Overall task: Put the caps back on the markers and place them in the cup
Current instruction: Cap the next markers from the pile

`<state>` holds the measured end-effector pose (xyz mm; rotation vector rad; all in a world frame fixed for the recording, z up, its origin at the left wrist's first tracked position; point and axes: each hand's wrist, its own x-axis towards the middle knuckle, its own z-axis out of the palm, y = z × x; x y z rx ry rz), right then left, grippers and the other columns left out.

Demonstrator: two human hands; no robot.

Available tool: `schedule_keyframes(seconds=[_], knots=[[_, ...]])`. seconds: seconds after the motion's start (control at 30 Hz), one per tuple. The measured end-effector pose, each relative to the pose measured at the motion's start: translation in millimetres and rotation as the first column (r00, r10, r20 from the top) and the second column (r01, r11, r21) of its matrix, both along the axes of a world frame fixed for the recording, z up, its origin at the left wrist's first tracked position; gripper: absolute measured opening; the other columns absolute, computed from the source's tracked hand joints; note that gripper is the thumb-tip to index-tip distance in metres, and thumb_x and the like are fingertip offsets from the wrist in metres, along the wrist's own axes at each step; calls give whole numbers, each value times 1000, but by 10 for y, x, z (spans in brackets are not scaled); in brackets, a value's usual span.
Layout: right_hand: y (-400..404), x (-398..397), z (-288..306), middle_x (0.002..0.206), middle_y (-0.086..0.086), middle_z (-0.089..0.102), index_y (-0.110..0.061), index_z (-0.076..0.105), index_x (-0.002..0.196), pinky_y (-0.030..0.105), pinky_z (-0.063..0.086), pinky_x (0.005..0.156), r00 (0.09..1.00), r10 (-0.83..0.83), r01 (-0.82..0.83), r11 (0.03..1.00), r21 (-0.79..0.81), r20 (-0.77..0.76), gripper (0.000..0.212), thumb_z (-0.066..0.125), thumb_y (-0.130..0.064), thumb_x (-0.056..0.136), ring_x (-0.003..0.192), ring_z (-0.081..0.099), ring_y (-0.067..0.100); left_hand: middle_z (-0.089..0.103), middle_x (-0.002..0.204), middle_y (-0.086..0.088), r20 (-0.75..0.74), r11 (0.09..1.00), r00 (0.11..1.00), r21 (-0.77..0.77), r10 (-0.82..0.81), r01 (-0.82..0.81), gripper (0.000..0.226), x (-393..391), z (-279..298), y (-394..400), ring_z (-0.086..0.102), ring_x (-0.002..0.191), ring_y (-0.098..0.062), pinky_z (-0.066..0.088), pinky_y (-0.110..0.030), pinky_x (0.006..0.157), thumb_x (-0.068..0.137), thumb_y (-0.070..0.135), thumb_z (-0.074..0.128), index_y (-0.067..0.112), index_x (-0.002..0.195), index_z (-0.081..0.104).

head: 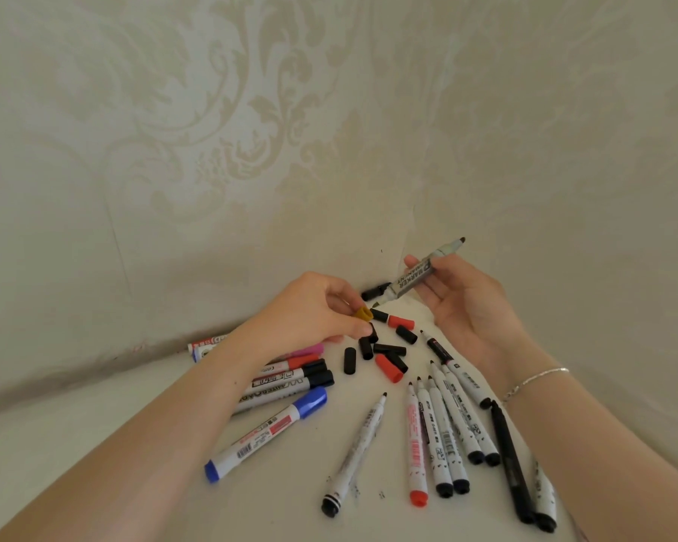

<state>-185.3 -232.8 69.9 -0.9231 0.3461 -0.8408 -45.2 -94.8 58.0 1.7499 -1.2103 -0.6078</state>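
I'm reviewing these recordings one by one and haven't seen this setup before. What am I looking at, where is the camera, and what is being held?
There is no machine: a person works with bare hands, filmed by one wide-angle camera worn on their head, looking down. The left hand pinches a yellow cap. The right hand holds an uncapped grey marker. On the white surface lie loose black and red caps, uncapped markers and capped ones, such as a blue marker. No cup is in view.
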Motion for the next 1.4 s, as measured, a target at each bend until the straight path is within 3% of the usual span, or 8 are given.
schedule_keyframes(seconds=[0.27,0.4,0.53,0.7,0.8,1.0,1.2,1.4], knots=[[122,58,-40,80,11,69,5,51,114,36,58,82,997,47,-51,994,-93,-53,24,55,4,90,101,68,31,76,86,-3,-156,999,987,-14,-47,46,18,-46,-7,-16,73,78,-12,59,-28,78,79,16,78,14,94,69],[171,72,-6,80,6,73,5,58,104,35,57,87,993,62,-75,988,-132,-103,13,55,1,91,101,69,26,75,88,-6,-217,998,975,-25,-54,50,15,-35,-31,-46,70,72,-9,59,-29,75,84,14,72,12,98,68],[174,77,48,91,11,72,0,62,96,33,57,86,984,86,-110,983,-147,-157,8,57,-3,91,97,70,25,63,70,7,-293,996,955,-93,-40,13,16,-62,-68,-78,58,61,-1,57,-21,65,94,15,59,8,107,65],[168,106,93,103,16,72,4,61,107,34,57,87,973,43,-86,979,-187,-225,20,59,-10,92,95,71,26,41,66,2,-646,982,755,-191,-114,-15,14,-245,-128,-118,34,49,-7,33,-16,42,101,20,46,9,101,54],[199,150,76,100,16,73,5,61,109,32,59,79,963,42,-100,974,-206,-268,24,58,-12,94,88,72,25,16,67,1,-725,975,671,-223,-158,-10,22,-318,-124,-119,14,53,-9,19,-16,40,101,28,45,9,108,52],[259,183,43,87,11,74,2,65,101,28,57,76,953,13,-99,958,-270,-304,19,61,-14,92,72,70,20,13,64,4,-814,976,568,-202,-123,-78,45,-340,-86,-111,14,48,-6,20,-13,35,84,50,59,17,115,63],[340,240,75,93,21,72,-1,67,103,38,58,83,935,-89,-59,915,-398,-343,20,67,-14,88,81,69,36,12,61,6,-913,973,371,-218,-173,-82,56,-336,-141,-156,17,42,-5,25,-12,33,79,49,66,17,125,56],[345,283,75,100,37,62,-5,68,94,32,59,76,936,-69,-63,932,-358,-344,9,65,-12,89,77,58,31,15,60,6,-938,952,277,-260,-209,-161,24,-342,-131,-162,20,39,-4,26,-12,32,84,37,64,13,84,63]])
